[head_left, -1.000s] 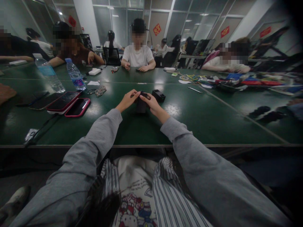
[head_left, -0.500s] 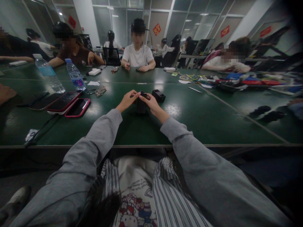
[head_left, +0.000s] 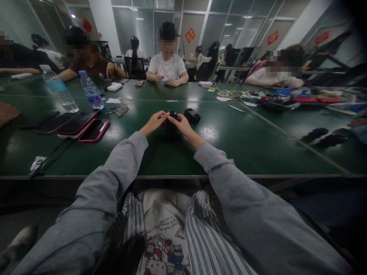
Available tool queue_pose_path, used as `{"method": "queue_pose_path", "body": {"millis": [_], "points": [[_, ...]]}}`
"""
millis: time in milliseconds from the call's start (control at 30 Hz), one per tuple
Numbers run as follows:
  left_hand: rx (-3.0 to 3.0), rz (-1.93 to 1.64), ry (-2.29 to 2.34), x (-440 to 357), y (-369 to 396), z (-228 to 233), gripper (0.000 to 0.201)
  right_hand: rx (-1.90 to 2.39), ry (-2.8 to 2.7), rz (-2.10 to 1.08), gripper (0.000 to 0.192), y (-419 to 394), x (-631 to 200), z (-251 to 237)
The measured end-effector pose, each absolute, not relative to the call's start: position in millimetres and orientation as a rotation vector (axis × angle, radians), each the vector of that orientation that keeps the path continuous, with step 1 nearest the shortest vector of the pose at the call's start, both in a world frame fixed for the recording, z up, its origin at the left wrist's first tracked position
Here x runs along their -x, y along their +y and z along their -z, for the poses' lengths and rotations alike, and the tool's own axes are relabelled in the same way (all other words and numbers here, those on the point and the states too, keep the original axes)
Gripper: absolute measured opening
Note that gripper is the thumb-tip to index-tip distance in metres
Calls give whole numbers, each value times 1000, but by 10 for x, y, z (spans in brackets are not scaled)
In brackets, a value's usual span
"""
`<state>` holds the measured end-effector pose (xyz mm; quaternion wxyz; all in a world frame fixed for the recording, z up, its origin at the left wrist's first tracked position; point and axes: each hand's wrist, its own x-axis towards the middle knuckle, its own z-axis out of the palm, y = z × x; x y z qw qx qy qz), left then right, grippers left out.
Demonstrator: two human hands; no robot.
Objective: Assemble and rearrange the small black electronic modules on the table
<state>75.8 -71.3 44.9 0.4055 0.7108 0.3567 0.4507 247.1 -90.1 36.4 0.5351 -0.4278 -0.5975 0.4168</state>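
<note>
Seated person at a green table [head_left: 172, 162], seen from the head camera. Both forearms, in grey sleeves, reach forward over the near edge and converge on a dark block [head_left: 171, 132], which stands upright on the table straight ahead of the body. The left hand [head_left: 155, 122] meets the block's top from the left, its fingers pinching the upper edge; the right hand [head_left: 185, 126] closes on the same top from the right, thumb uppermost, fingers likewise pinching. The fingertips of the two hands nearly meet; fine detail of the top is too small to make out. Just beyond the right hand lies a black device [head_left: 192, 115], apart from the block. To the left: two phones in reddish cases, one [head_left: 78, 124] beside the other [head_left: 94, 130]; behind them, a blue-capped bottle [head_left: 92, 91] and a white-capped bottle [head_left: 59, 89]. To the right: a slender pale stick [head_left: 236, 109] and, farther off, a heap of coloured cables [head_left: 232, 94]. Opposite sits a co-worker [head_left: 167, 65] in a white T-shirt.
</note>
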Motion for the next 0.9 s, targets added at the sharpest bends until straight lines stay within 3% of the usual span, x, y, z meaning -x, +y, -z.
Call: {"method": "queue_pose_path", "body": {"millis": [900], "points": [[-2145, -1041, 1074, -723, -601, -313, 48, 1030, -1392, -1163, 56, -921, -2465, -326]]}}
